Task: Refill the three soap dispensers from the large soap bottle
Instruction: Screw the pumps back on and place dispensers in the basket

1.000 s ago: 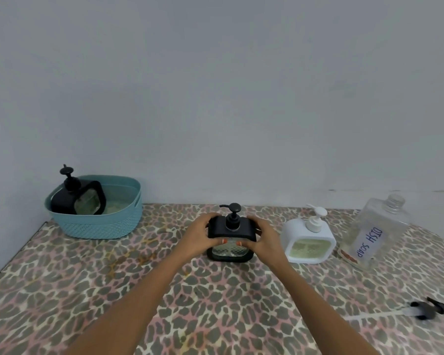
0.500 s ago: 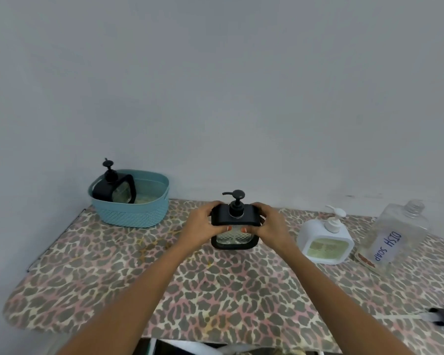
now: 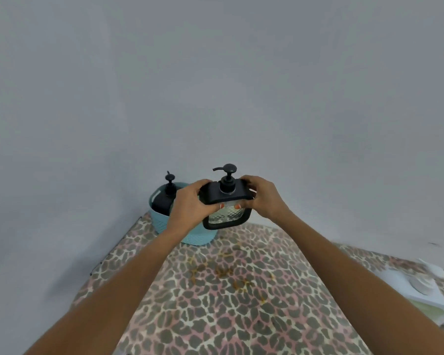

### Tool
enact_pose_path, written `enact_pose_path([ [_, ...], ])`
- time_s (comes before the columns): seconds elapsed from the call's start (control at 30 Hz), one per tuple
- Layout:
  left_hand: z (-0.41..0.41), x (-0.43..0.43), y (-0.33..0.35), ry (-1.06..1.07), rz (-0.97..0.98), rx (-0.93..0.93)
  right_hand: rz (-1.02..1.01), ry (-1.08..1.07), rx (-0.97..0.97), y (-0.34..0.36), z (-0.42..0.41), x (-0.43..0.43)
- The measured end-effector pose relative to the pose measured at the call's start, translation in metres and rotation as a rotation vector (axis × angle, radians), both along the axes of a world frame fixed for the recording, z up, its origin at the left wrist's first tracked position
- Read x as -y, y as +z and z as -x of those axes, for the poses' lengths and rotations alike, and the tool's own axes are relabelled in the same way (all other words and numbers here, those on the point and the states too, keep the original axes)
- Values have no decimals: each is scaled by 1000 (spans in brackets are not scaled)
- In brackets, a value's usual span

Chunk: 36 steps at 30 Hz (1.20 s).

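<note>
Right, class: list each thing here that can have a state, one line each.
Black dispenser: upright, pump on, held in both hands.
Left hand: grips its left side.
Right hand: grips its right side.
Second black dispenser: in the basket, pump on.
White dispenser: on the table, blurred.

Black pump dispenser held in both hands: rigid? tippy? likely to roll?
Likely rigid: the black dispenser looks undeformed where the left hand and right hand grip its top. Its boxy shape probably won't roll. The tall pump may make it slightly top-heavy.
</note>
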<state>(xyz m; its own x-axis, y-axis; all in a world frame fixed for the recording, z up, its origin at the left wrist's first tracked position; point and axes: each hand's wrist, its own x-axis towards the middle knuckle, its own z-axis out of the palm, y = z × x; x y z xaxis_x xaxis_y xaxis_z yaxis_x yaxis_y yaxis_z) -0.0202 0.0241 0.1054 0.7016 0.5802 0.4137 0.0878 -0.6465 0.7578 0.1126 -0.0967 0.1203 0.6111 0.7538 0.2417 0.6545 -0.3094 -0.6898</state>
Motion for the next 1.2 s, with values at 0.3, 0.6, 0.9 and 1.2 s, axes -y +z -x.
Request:
enact_pose_path([
  [0.3,-5,-46,-9,186,44,69,133,186,103,5,-30,-91],
  [0.6,-16,-65,-64,407,-119,-195,313,288,248,-43,-41,-136],
  [0.9,-21,-72,-87,494,-159,-244,296,357,284,-74,-42,-162],
  [1.2,-23,-68,-85,471,-175,-276,282,242,317,-86,-32,-160],
])
